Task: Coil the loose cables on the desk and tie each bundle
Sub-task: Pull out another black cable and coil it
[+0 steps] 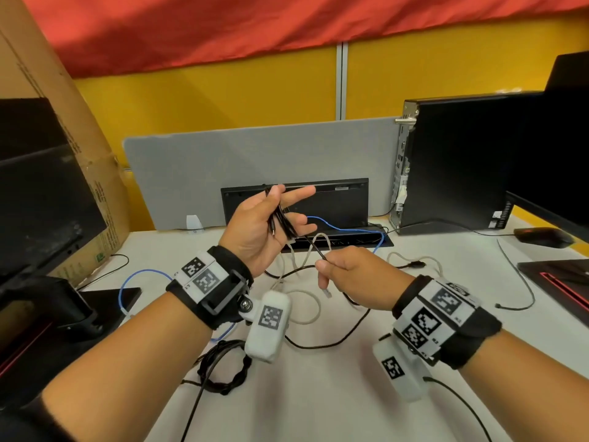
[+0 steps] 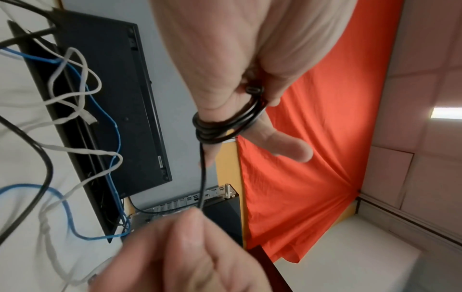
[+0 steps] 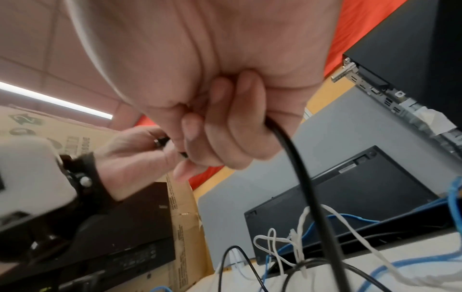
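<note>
The black cable (image 1: pixel 282 218) is at the centre of the head view, wound in several loops around the left hand (image 1: pixel 266 228), which is raised palm-up above the table (image 1: pixel 350 393). The left wrist view shows the loops hanging round the index finger and thumb base, the other fingers (image 2: pixel 287 146) spread and relaxed, so nothing clamps the coil. The right hand (image 1: pixel 353 275), just below and right of centre, pinches the running length between thumb and forefinger, its other fingers (image 3: pixel 240 128) curled around the cable.

Risks, as I judge them:
- The loops could slide off the open left hand if the right hand pulls hard, since only the cable's tension and the thumb's base seem to keep them there.
- The free length trails down into the tangle below; it may snag the white cable (image 1: pixel 306 250) or the blue cable (image 1: pixel 344 229) and drag them along.
- Uneven tension would give loops of differing size, making the bundle awkward to tie.

The table is white. At lower centre of the head view lies a black bundle (image 1: pixel 223 365), already coiled and twisted. More loose cable lies across the middle. A keyboard (image 1: pixel 334 202) stands on edge against a grey divider (image 1: pixel 255 154) at centre. A black computer (image 1: pixel 452 161) stands at right, with a mouse (image 1: pixel 543 237) near it. A cardboard box (image 1: pixel 63 122) leans at upper left, beside a dark monitor (image 1: pixel 41 193). Behind is a yellow wall (image 1: pixel 207 100) under a red cloth (image 1: pixel 287 23).
</note>
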